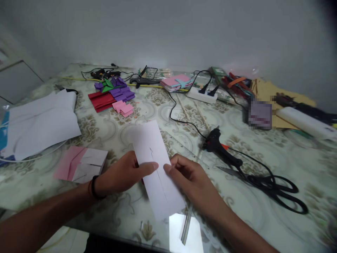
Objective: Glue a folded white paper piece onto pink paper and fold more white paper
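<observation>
A long white paper strip with a thin dark line along its middle is held above the patterned table. My left hand grips its left edge, thumb flat on top and the other fingers underneath. At the right edge, my right hand pinches the paper between thumb and bent fingers. To the left of my left wrist lies a folded pink and white paper. Black-handled scissors and a black glue gun lie to the right of my right hand.
White sheets cover the left side. Red, purple and pink folded papers sit further back. A white power strip, cables and a pink paper stack lie near the wall. A ruler stretches behind my right hand.
</observation>
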The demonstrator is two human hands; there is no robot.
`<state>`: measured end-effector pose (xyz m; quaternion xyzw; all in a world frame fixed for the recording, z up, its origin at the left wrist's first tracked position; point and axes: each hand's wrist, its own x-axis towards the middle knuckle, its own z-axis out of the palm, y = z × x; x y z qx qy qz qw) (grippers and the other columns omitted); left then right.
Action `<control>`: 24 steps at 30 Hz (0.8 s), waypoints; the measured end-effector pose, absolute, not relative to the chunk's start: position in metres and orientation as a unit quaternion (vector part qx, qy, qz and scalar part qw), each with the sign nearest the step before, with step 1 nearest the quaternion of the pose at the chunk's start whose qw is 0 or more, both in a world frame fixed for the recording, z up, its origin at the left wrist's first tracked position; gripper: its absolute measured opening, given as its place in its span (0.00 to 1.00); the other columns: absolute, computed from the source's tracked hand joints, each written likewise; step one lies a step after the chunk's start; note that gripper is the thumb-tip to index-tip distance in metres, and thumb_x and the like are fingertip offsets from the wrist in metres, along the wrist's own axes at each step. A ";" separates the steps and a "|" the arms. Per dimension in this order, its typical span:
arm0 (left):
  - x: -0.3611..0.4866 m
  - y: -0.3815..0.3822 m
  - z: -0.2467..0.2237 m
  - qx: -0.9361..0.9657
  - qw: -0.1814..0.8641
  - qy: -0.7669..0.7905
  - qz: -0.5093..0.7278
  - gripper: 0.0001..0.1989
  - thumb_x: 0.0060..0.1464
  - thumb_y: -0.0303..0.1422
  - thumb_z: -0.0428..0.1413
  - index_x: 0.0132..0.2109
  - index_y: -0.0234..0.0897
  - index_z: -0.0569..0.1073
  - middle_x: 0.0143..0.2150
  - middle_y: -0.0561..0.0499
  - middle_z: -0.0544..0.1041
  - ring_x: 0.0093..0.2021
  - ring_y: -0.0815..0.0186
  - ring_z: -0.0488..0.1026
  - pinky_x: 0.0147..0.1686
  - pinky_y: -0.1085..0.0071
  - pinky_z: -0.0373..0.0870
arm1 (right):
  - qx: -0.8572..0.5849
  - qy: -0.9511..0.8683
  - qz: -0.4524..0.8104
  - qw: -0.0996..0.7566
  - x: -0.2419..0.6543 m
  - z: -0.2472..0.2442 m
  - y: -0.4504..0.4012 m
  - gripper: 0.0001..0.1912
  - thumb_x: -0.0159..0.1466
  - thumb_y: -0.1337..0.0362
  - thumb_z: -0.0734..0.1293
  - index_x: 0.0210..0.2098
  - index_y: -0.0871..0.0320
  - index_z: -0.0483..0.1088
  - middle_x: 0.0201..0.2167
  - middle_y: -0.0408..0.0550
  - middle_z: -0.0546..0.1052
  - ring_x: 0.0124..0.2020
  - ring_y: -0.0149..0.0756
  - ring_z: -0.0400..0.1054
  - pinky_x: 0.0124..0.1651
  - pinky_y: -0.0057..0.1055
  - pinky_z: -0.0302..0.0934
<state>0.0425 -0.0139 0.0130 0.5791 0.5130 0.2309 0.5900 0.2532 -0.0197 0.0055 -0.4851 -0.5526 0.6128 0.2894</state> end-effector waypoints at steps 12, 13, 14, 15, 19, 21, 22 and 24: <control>0.041 -0.027 -0.007 0.548 0.629 0.523 0.176 0.23 0.65 0.45 0.52 0.28 0.33 0.75 0.20 0.52 0.74 0.21 0.69 0.71 0.22 0.75 0.63 | -0.442 -0.695 0.472 0.314 0.252 -0.005 -0.034 0.05 0.68 0.65 0.65 0.35 0.53 0.65 0.34 0.43 0.70 0.36 0.36 0.68 0.38 0.32 0.67; 0.043 -0.028 -0.007 0.548 0.628 0.525 0.174 0.21 0.64 0.43 0.52 0.28 0.34 0.75 0.19 0.53 0.74 0.20 0.69 0.70 0.21 0.76 0.61 | -0.425 -0.717 0.446 0.326 0.252 -0.006 -0.036 0.03 0.67 0.67 0.66 0.40 0.52 0.68 0.38 0.45 0.70 0.40 0.37 0.69 0.42 0.34 0.69; 0.044 -0.029 -0.007 0.546 0.628 0.526 0.175 0.19 0.63 0.41 0.53 0.29 0.34 0.75 0.19 0.53 0.73 0.19 0.70 0.70 0.20 0.76 0.61 | -0.410 -0.736 0.425 0.332 0.252 -0.007 -0.038 0.11 0.66 0.68 0.67 0.47 0.50 0.69 0.42 0.46 0.69 0.44 0.38 0.69 0.46 0.35 0.70; 0.045 -0.030 -0.007 0.544 0.628 0.526 0.179 0.17 0.62 0.38 0.53 0.29 0.34 0.75 0.19 0.54 0.72 0.19 0.70 0.69 0.20 0.77 0.61 | -0.396 -0.750 0.410 0.334 0.252 -0.008 -0.039 0.18 0.66 0.68 0.67 0.54 0.48 0.68 0.46 0.47 0.68 0.46 0.38 0.69 0.48 0.35 0.70; 0.046 -0.030 -0.006 0.534 0.649 0.506 0.194 0.13 0.60 0.34 0.53 0.29 0.34 0.75 0.18 0.55 0.72 0.18 0.71 0.69 0.20 0.78 0.64 | -0.342 -0.784 0.412 0.313 0.256 -0.011 -0.039 0.29 0.68 0.65 0.67 0.67 0.43 0.62 0.56 0.50 0.64 0.55 0.39 0.67 0.57 0.35 0.68; 0.046 -0.028 -0.004 0.518 0.668 0.493 0.205 0.16 0.61 0.36 0.53 0.27 0.33 0.73 0.18 0.53 0.72 0.19 0.70 0.70 0.21 0.77 0.66 | -0.322 -0.788 0.427 0.305 0.258 -0.010 -0.037 0.27 0.71 0.63 0.65 0.68 0.42 0.63 0.58 0.50 0.63 0.60 0.41 0.64 0.61 0.36 0.65; 0.045 -0.027 -0.003 0.506 0.679 0.486 0.215 0.17 0.62 0.38 0.53 0.27 0.33 0.73 0.18 0.53 0.73 0.19 0.69 0.70 0.22 0.76 0.67 | -0.319 -0.786 0.435 0.302 0.259 -0.010 -0.036 0.27 0.72 0.63 0.64 0.68 0.41 0.63 0.57 0.49 0.64 0.60 0.40 0.64 0.62 0.35 0.65; 0.043 -0.026 -0.002 0.482 0.705 0.463 0.237 0.21 0.63 0.44 0.53 0.28 0.33 0.73 0.19 0.51 0.74 0.20 0.67 0.71 0.24 0.73 0.69 | -0.323 -0.778 0.447 0.301 0.259 -0.010 -0.034 0.27 0.73 0.63 0.63 0.69 0.40 0.62 0.56 0.49 0.66 0.59 0.39 0.65 0.61 0.34 0.65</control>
